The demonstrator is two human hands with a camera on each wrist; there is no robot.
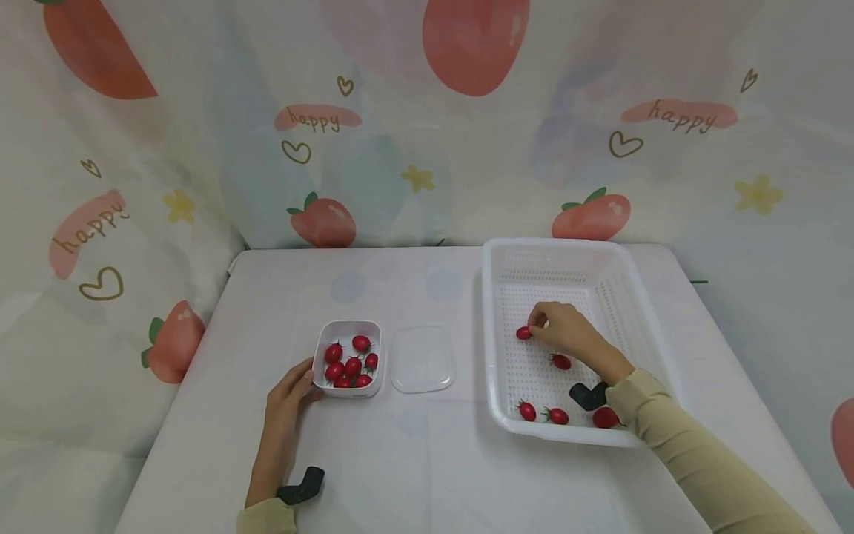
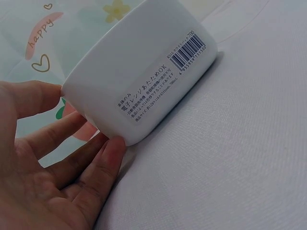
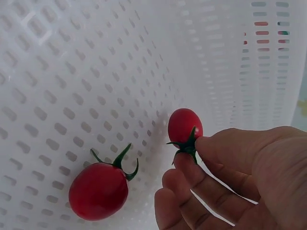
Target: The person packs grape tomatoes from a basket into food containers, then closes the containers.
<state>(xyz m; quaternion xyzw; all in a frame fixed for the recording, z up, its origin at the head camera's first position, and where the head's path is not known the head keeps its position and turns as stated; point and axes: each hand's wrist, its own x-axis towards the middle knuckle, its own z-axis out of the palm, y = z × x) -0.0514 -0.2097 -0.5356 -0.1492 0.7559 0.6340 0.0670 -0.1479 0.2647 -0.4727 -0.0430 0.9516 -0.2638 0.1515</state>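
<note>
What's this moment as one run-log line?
right hand: pinches tomato in basket | left hand: touches white container | lid: beside container

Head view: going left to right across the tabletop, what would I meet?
Left grip → small white container holding tomatoes → clear lid → large white basket.
</note>
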